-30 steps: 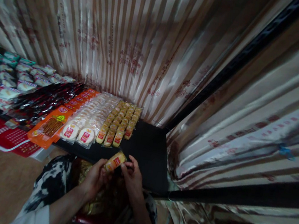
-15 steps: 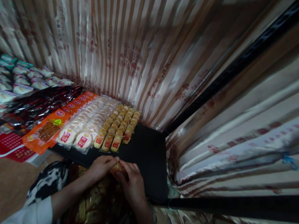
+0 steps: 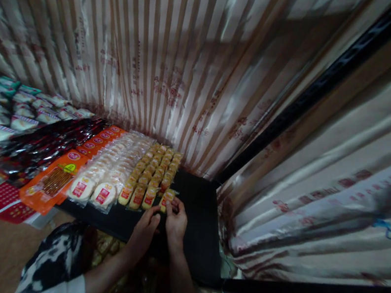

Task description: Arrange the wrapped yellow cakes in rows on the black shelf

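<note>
My right hand (image 3: 176, 221) pinches a small yellow wrapped pastry (image 3: 168, 198) with a red and orange label, at the front of the rightmost row on the black shelf board (image 3: 200, 207). My left hand (image 3: 144, 230) is just to the lower left of that pastry. Its fingers are curled together near the packet's lower corner, and whether anything is between them is hidden. Several rows of like wrapped pastries (image 3: 145, 175) stand directly to the left. Below my forearms, more yellow packets (image 3: 105, 246) lie in a dark, partly hidden pile.
Round white crackers in clear wrap (image 3: 105, 195), orange stick-snack packs (image 3: 57, 178), dark shiny packets (image 3: 49, 142) and white-green bags (image 3: 25, 110) line the shelf leftward. Striped plastic sheeting (image 3: 181, 54) hangs behind. A black metal post (image 3: 300, 104) rises at the right.
Both hands have moved forward with the pastry from above the shelf's front edge to the front of the rightmost row. My left hand has shifted slightly away from it.
</note>
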The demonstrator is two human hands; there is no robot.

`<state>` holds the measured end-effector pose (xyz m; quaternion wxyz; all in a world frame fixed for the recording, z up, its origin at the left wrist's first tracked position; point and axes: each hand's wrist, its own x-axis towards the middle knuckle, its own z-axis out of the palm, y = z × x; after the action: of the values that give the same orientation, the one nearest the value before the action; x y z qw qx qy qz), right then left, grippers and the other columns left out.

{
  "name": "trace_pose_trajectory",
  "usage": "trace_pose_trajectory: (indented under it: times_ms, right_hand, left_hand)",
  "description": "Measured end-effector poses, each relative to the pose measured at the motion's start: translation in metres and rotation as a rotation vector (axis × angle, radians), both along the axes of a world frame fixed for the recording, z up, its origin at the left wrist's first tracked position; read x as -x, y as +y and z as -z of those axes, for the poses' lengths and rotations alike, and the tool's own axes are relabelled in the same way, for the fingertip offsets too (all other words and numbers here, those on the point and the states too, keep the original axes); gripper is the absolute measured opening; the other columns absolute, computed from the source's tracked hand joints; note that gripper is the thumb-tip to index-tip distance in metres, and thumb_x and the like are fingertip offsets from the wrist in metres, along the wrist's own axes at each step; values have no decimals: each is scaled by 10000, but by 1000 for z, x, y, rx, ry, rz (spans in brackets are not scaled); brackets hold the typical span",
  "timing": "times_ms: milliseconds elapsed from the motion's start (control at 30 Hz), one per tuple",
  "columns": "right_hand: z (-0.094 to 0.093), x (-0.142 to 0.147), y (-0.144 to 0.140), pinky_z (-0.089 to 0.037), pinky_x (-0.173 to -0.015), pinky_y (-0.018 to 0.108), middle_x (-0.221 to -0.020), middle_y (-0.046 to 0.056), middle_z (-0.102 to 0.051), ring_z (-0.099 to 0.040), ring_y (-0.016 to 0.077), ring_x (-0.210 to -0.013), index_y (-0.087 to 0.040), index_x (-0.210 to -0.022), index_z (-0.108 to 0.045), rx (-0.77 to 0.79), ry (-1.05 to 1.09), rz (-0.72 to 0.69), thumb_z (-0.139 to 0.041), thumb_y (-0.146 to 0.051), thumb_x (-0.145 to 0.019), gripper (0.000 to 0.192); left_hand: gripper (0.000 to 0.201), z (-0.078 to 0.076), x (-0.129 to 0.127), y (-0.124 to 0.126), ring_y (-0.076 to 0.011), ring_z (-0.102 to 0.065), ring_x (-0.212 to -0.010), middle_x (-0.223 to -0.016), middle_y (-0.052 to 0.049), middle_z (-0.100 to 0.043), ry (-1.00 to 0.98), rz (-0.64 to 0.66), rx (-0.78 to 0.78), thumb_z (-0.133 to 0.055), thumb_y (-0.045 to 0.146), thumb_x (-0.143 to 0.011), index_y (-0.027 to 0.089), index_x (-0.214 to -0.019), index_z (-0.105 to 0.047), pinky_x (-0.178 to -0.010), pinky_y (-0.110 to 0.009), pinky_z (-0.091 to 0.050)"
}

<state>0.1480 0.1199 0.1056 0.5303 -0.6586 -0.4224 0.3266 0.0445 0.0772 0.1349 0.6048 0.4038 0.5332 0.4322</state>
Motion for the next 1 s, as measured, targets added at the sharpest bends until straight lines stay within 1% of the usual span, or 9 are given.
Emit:
trace_pose_trajectory:
  times_ms: [100, 167, 233, 333, 467, 633, 867, 933, 1000]
  right_hand:
    - [1, 7, 11, -473, -737, 293, -898, 55, -653, -620, 170, -779, -173, -989, -569, 22, -74, -10, -525, -426, -717, 375]
    - [1, 10, 16, -473, -738, 296, -906, 60, -639, -615, 173, -779, -171, -981, -577, 31, -146, -5, -516, -428, -719, 373]
    - [1, 12, 19, -480, -721, 300, -925, 74, -616, -610, 179, -774, -163, -980, -586, 32, -209, -1, -510, -435, -721, 383]
    - [1, 14, 19, -494, -698, 301, -951, 89, -583, -602, 181, -769, -156, -997, -587, 12, -237, -10, -525, -433, -711, 403]
    - [5, 15, 16, -513, -688, 304, -1030, 114, -546, -583, 200, -863, -152, -1038, -563, -45, -175, 19, -524, -435, -715, 431]
    - [15, 15, 16, -520, -706, 308, -959, 88, -560, -582, 193, -844, -179, -937, -573, -34, -133, -1, -533, -414, -710, 329]
    - [15, 14, 17, -513, -710, 305, -1021, 107, -544, -572, 192, -882, -156, -980, -570, -40, -142, -43, -527, -401, -700, 374]
    - [10, 17, 8, -508, -700, 298, -1074, 129, -528, -566, 200, -919, -142, -1036, -559, -55, -154, -14, -513, -412, -712, 424]
    - [4, 21, -8, -502, -706, 294, -1085, 135, -534, -567, 198, -928, -137, -1061, -543, -71, -134, 11, -480, -421, -746, 429]
  left_hand:
    - [454, 1, -4, 6, -227, -447, -1182, -1312, -132, -461, -34, -6, -25, -432, 311, -795, 119, -1203, -478, -902, -299, -433]
    - [497, 3, -6, 10, -224, -381, -1252, -1354, -144, -422, -33, -13, -33, -429, 305, -800, 85, -1244, -444, -1032, -331, -316]
    - [534, 5, -8, 14, -219, -327, -1293, -1381, -136, -393, -47, -21, -42, -443, 317, -796, 79, -1274, -421, -1087, -336, -222]
    - [570, 11, -10, 17, -214, -285, -1318, -1403, -104, -367, -90, -38, -65, -473, 358, -776, 108, -1285, -422, -1100, -322, -202]
    - [614, 21, -12, 18, -210, -276, -1322, -1416, -110, -340, -120, -24, -87, -460, 422, -772, 93, -1289, -416, -1105, -309, -196]
    - [627, 28, -12, 18, -220, -261, -1328, -1417, -102, -340, -149, -30, -94, -480, 461, -752, 108, -1269, -451, -1115, -325, -175]
    - [464, 18, -10, 18, -214, -323, -1296, -1330, -91, -472, -96, -65, -115, -467, 359, -766, 125, -1157, -555, -1102, -317, -194]
    - [399, 11, -6, 14, -213, -426, -1219, -1256, -89, -541, -32, -76, -125, -449, 301, -772, 141, -1115, -577, -1059, -319, -273]
    - [316, 4, 1, 2, -208, -553, -1040, -1094, -79, -634, 77, -76, -141, -436, 257, -772, 168, -1013, -618, -954, -314, -379]
